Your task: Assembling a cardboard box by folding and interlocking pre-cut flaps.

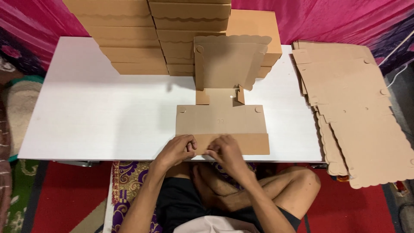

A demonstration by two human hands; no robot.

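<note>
While both press at the near edge of the desk (86,112), my left hand (177,149) and right hand (226,151) pinch the cardboard box blank's (220,121) front flap, fingers clamped shut on it.

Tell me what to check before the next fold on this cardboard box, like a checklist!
1. Both hands on the near flap: ok. The left hand and right hand pinch the front flap of the cardboard blank.
2. Blank flat on the white table: ok, except for the far panel.
3. Far scalloped panel upright: ok, it stands up and seems to lean near the finished boxes.
4. Small side tabs raised: ok on the right, cannot tell on the left.
5. Flat blanks pile out of the way: ok, at the right.
6. Crease straight under the fingers: cannot tell.
</note>
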